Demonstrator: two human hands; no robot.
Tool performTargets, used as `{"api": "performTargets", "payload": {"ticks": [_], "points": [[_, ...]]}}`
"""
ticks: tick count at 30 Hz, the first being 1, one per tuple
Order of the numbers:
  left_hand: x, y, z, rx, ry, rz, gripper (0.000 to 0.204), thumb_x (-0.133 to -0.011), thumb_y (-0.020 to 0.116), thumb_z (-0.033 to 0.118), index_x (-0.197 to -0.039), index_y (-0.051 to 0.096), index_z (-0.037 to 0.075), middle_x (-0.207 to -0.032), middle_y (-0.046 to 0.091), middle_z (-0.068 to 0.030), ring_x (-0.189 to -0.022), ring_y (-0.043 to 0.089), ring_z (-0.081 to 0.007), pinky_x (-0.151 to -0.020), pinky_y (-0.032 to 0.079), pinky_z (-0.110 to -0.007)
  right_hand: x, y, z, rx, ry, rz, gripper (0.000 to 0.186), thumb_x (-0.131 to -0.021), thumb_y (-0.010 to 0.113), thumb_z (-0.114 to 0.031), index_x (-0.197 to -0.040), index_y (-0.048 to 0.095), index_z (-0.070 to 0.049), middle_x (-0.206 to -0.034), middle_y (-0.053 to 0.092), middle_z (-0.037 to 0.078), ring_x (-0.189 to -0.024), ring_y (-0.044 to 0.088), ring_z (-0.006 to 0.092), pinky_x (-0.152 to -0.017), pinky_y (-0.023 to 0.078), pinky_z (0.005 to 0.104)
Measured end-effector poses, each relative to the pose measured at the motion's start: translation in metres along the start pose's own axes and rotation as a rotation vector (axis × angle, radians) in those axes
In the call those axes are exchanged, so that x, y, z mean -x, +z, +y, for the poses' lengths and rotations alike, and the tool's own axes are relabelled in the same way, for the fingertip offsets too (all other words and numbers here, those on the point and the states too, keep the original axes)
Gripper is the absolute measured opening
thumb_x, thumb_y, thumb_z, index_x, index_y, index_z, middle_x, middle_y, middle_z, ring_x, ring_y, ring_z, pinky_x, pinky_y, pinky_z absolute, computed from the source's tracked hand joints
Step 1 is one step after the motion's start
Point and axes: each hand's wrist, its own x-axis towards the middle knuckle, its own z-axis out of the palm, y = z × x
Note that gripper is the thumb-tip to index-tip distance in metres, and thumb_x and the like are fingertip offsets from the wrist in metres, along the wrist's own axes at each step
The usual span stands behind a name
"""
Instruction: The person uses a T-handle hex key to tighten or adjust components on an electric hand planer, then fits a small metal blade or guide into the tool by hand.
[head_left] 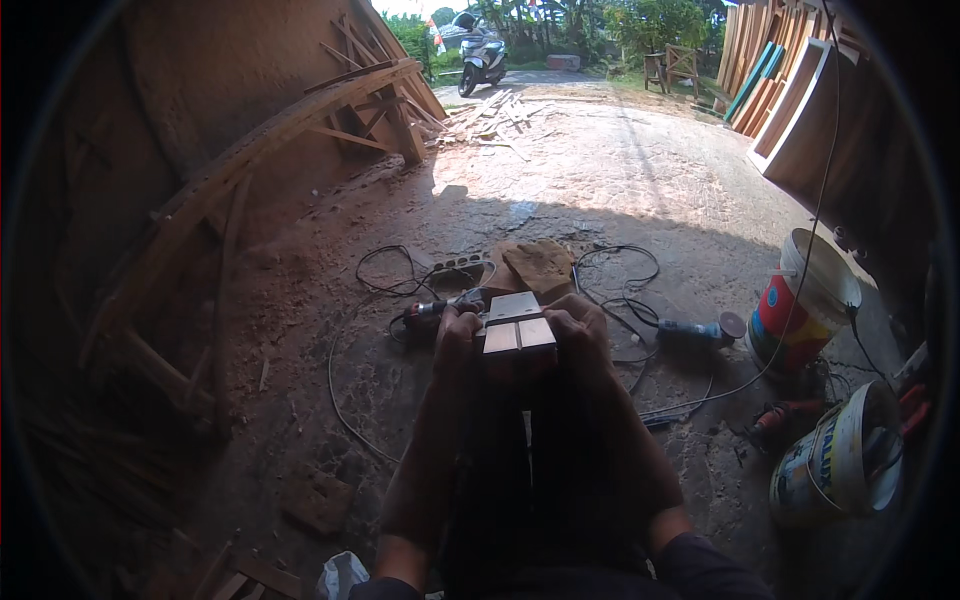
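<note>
I hold what looks like an upturned electric planer [519,334] in front of me, its flat, light metal sole facing up, with a dark gap across it and a groove along the nearer plate. My left hand [456,328] is closed on its left side and my right hand [580,326] on its right side. Just beyond lie a rough wooden block [538,265], a power strip [462,262] and a power tool [425,318] partly hidden by my left hand. An angle grinder [690,334] lies to the right among loose cables.
At right stand two buckets [783,313] [815,470] beside a red tool [765,425]. A wooden bench [280,135] runs along the left wall, near wood scraps [495,120]. Frames and boards [785,105] lean at back right; a parked scooter [482,60] stands outside.
</note>
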Motion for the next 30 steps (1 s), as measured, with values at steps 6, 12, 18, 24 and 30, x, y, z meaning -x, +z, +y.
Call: {"api": "performTargets", "payload": {"ticks": [6,12,18,24,30], "points": [[-0.002,-0.004,0.005,0.055,-0.103,-0.050,0.035,-0.077,0.054,0.010,-0.110,0.054,0.002,-0.097,0.053,-0.0072,-0.083,0.052,-0.0156,-0.075,0.046,-0.028,0.001,0.001,0.001,0.046,-0.008,0.001,0.018,-0.086,0.059,-0.010,-0.088,0.066,0.006,-0.079,0.067,0.007,-0.072,0.059,0.0104,-0.065,0.049,0.0269],[-0.008,-0.003,0.006,-0.012,-0.116,-0.053,0.044,-0.071,0.055,0.009,-0.113,0.055,-0.004,-0.111,0.059,-0.0145,-0.099,0.056,-0.0221,-0.089,0.046,-0.031,-0.002,-0.002,0.007,0.044,-0.028,0.003,0.017,-0.086,0.058,-0.010,-0.087,0.066,0.006,-0.081,0.067,0.008,-0.074,0.059,0.0101,-0.067,0.049,0.0269],[-0.012,-0.004,0.005,-0.025,-0.110,-0.058,0.040,-0.071,0.054,0.007,-0.109,0.057,-0.004,-0.110,0.059,-0.0134,-0.098,0.056,-0.0215,-0.088,0.046,-0.030,0.001,0.001,0.000,0.048,-0.038,-0.010,0.018,-0.086,0.059,-0.009,-0.087,0.066,0.007,-0.082,0.068,0.009,-0.075,0.061,0.0112,-0.070,0.050,0.0272],[-0.009,-0.003,0.005,0.033,-0.102,-0.064,0.037,-0.071,0.053,0.005,-0.106,0.058,-0.003,-0.104,0.059,-0.0108,-0.092,0.056,-0.0196,-0.084,0.046,-0.028,0.000,0.000,0.003,0.022,-0.020,-0.014,0.017,-0.086,0.059,-0.009,-0.087,0.066,0.007,-0.083,0.068,0.009,-0.076,0.061,0.0117,-0.071,0.051,0.0276],[0.001,0.005,0.016,0.067,-0.109,-0.054,0.031,-0.074,0.053,0.006,-0.103,0.057,-0.001,-0.092,0.056,-0.0061,-0.076,0.054,-0.0137,-0.069,0.046,-0.025,-0.002,-0.001,0.006,-0.002,-0.003,-0.020,0.016,-0.086,0.059,-0.009,-0.088,0.065,0.005,-0.082,0.067,0.007,-0.074,0.060,0.0101,-0.068,0.050,0.0267]]}}
